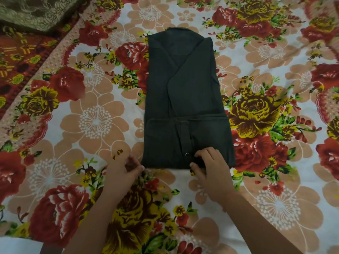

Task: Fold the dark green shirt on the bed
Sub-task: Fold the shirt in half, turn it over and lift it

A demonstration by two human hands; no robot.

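Note:
The dark green shirt [183, 92] lies on the flowered bedsheet as a long narrow rectangle. Its sides are folded inward and its near end is doubled over into a band, where a button placket and a snap show. My right hand [209, 167] rests at the near edge of that band, fingers on top and thumb at the fold, pinching the cloth. My left hand [128, 167] sits at the shirt's near left corner, its fingers curled beside the edge; whether it grips the cloth is unclear.
The bedsheet [91, 125] with large red, yellow and peach flowers covers the whole bed. A brown patterned cushion or blanket [33, 11] lies at the far left corner. A bit of white cloth [18, 244] shows at the bottom left.

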